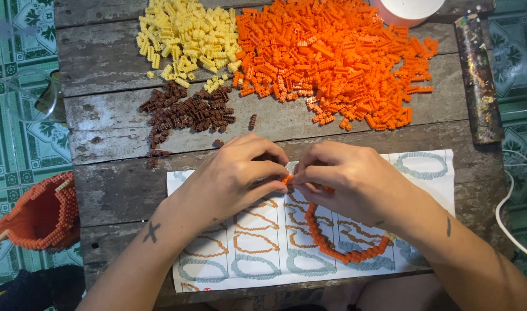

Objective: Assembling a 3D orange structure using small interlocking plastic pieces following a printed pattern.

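- the left hand [234,175] rests on the printed sheet near the middle of the table, fingers curled in tight and pinched together at the tips against a small orange piece [287,179].
- the right hand [347,181] meets it from the right, fingertips also closed in a pinch on the same spot; the two hands touch at the fingertips.
- the small orange piece sits right between the pinched fingertips and is mostly hidden, so its shape cannot be told.
- a curved orange brick chain [332,247] runs from under the right hand down and round to the right, lying on the sheet; its upper end is at the pinch.
- the paper template [263,242] lies flat on the near part of the table, printed with orange and grey loop outlines in columns.
- the wooden table [114,190] is made of worn grey planks.
- far right of centre lies a big orange brick pile [332,57]; to its left a smaller yellow brick pile [186,37]; nearer and below that a brown brick pile [188,112].
- a white round container [407,8] stands at the far edge, touching the orange pile.
- a dark paint-flecked bar [476,80] lies along the right edge of the table.
- off the table at near left is an orange brick-built shell [42,216], hollow side up.
- a white cable [505,207] curves over the tiled floor at right.
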